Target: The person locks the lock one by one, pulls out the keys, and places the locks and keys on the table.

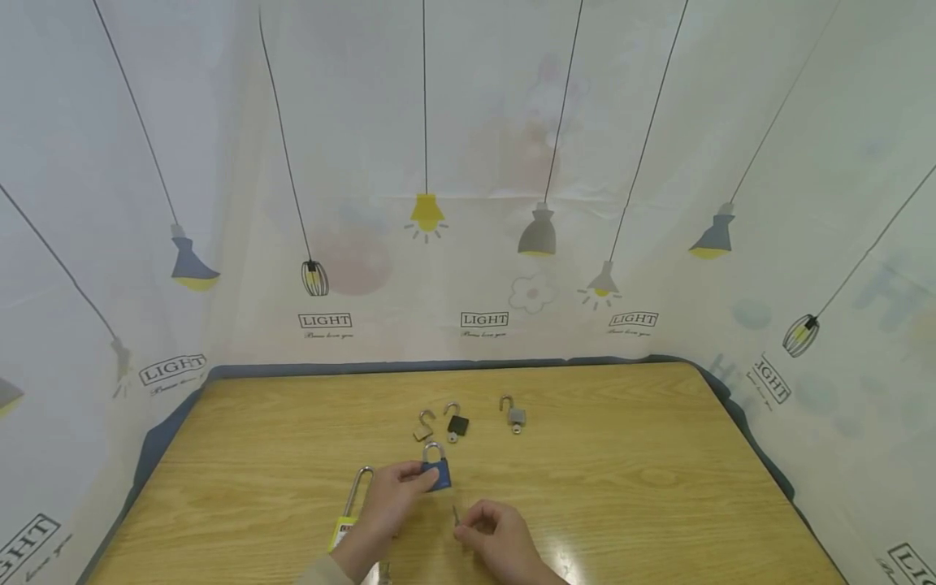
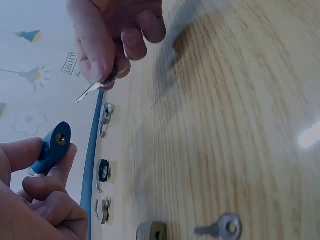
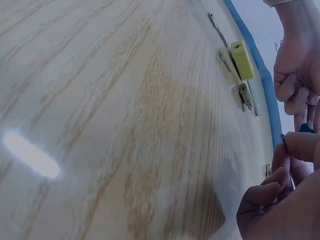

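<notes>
My left hand (image 1: 391, 496) pinches a blue padlock (image 1: 444, 473) between thumb and fingers, its shackle pointing away and both shackle legs meeting the body. In the left wrist view the padlock's keyhole face (image 2: 61, 139) is turned toward the right hand. A small metal key (image 2: 89, 93) is pinched by my right hand (image 1: 500, 538), its toothed blade sticking out toward the padlock. A gap separates the key's tip from the keyhole. Fingers cover most of the key's head.
Beyond the hands lie three padlocks with swung-out shackles: a brass-toned one (image 1: 423, 431), a black one (image 1: 458, 425) and a grey one (image 1: 517, 417). A long-shackled yellow padlock (image 3: 242, 62), a small padlock (image 3: 244, 92) and a loose key (image 2: 225, 228) lie near the left forearm.
</notes>
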A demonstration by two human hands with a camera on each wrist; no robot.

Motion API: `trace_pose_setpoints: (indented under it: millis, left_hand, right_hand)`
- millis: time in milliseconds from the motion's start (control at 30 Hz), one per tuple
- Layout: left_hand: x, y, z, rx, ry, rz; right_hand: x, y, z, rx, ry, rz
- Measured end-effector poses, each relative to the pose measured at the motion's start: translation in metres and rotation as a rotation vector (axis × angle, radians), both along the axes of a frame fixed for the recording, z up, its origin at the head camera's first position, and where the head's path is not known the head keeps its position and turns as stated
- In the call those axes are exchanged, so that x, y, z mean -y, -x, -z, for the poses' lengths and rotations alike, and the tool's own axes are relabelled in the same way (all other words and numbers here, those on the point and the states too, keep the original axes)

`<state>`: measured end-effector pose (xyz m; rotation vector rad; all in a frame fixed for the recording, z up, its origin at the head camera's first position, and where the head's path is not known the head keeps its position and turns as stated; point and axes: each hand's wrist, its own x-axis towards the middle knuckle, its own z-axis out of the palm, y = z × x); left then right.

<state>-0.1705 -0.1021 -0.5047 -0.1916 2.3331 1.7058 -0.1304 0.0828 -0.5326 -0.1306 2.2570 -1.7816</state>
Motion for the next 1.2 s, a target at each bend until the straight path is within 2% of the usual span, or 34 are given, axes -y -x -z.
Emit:
trace_pose_setpoints:
  millis: [300,433,633,867,1200]
  left_hand:
    - [0.01,-0.002,-0.001,-0.043,0.097,0.033]
    - [0.013,-0.004,0.001,-0.095,0.18,0.062]
    - [0.016,-0.009,0.011,-0.168,0.339,0.103]
    - [0.013,-0.013,0.017,-0.119,0.483,0.09]
    - [0.011,-0.012,0.019,-0.087,0.521,0.088]
  right_hand:
    - [-0.003,-0.001,0.002,0.052,-0.077,-0.013]
    - [-0.005,-0.001,0.001,0.041,-0.11,-0.004]
    - [-0.006,-0.001,0.0,0.03,-0.123,0.015]
    - [-0.007,-0.001,-0.001,0.009,-0.139,0.02]
    - [-0.007,-0.001,0.0,0.007,-0.151,0.02]
